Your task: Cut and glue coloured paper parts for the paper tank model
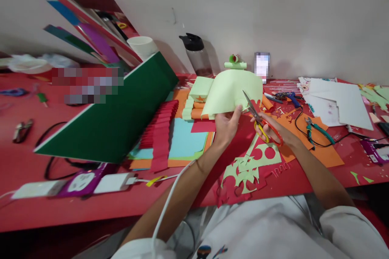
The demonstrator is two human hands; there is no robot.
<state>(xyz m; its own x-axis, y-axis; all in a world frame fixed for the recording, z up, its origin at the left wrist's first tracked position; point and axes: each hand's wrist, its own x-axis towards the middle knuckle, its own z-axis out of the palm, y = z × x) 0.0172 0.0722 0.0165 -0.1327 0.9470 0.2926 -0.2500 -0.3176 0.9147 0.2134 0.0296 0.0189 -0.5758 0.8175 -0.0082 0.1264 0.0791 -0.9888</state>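
My left hand (227,126) pinches the lower edge of a large pale green sheet of paper (232,89), which curves upward above the table. In my right hand (281,129) is a pair of scissors (258,118) with one yellow and one red handle loop. The blades point up and to the left, close beside the paper's right lower edge and my left thumb. Whether they touch the paper I cannot tell. Below my hands lie pale green paper offcuts (247,166) with round holes, on top of red paper scraps (221,194).
A green board (121,109) leans at the left. Red pleated paper (162,141) lies over blue sheets (187,139). A bottle (197,56) and a phone (262,66) stand by the wall. Pliers (319,131), a blue glue gun (293,99) and white cards (337,99) lie at right.
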